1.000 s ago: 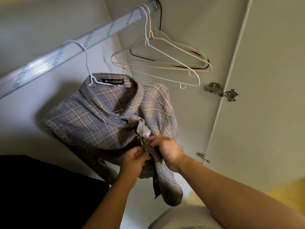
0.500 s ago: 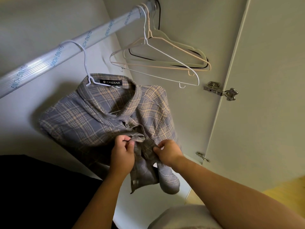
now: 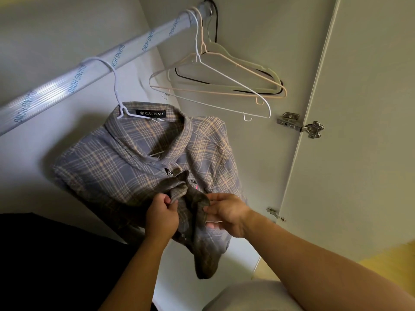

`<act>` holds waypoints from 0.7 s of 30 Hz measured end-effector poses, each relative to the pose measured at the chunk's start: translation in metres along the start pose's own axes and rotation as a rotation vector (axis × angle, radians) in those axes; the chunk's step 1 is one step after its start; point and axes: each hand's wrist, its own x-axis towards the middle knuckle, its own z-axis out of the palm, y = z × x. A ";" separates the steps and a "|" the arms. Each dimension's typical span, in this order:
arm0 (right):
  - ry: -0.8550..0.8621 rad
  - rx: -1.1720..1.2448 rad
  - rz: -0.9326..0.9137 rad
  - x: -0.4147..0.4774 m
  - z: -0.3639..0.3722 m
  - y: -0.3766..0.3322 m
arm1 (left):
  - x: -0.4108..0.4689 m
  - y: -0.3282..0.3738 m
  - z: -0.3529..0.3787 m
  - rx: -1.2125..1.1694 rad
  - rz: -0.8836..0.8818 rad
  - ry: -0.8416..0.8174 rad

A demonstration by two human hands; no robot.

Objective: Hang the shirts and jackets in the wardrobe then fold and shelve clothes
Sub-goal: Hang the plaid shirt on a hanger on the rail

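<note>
Here, plaid shirt (image 3: 125,167): hanging on a white wire hanger (image 3: 116,95) from the wardrobe rail (image 3: 67,86).
Left grip (image 3: 160,217): pinching one front edge of the shirt.
Right grip (image 3: 229,215): pinching the opposite front edge, just beside.

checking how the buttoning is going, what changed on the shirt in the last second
The left hand and right hand met at one spot on the front of the plaid shirt a second ago. They have since drawn apart, and each now pinches its own front edge. The shirt still hangs from the rod, with its collar and label unmoved.
</note>
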 end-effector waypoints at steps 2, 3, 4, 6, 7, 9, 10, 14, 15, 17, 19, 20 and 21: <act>0.064 0.073 0.013 0.002 0.001 0.001 | 0.001 0.002 0.000 0.034 -0.013 -0.005; 0.090 0.102 0.018 0.003 0.001 0.002 | 0.001 0.003 0.001 0.048 -0.023 -0.014; 0.109 0.127 0.028 0.004 0.001 0.002 | 0.001 0.003 0.001 0.058 -0.029 -0.023; 0.134 0.152 0.050 0.005 0.000 0.003 | 0.000 0.004 0.001 0.068 -0.038 -0.039; 0.141 0.150 0.062 0.005 0.000 0.003 | 0.000 0.004 0.001 0.066 -0.045 -0.049; 0.150 0.128 0.088 0.006 -0.001 0.003 | -0.001 0.004 0.001 0.062 -0.060 -0.076; 0.155 0.095 0.101 0.006 -0.001 0.002 | -0.002 0.003 0.001 0.067 -0.067 -0.090; 0.178 -0.048 0.131 0.003 -0.002 0.002 | -0.003 0.000 0.001 0.108 -0.061 -0.144; 0.180 -0.056 0.130 0.003 -0.002 0.002 | -0.004 0.000 0.001 0.112 -0.056 -0.167; 0.167 -0.031 0.127 0.003 -0.002 0.002 | -0.004 0.000 0.000 0.108 -0.037 -0.207; 0.135 0.026 0.125 0.003 -0.001 0.001 | -0.005 -0.001 0.000 0.090 -0.009 -0.225; 0.118 0.051 0.121 0.003 0.000 0.001 | -0.005 -0.001 0.000 0.073 -0.002 -0.230; 0.101 0.064 0.113 0.002 0.001 0.001 | -0.006 -0.001 0.000 0.053 0.000 -0.232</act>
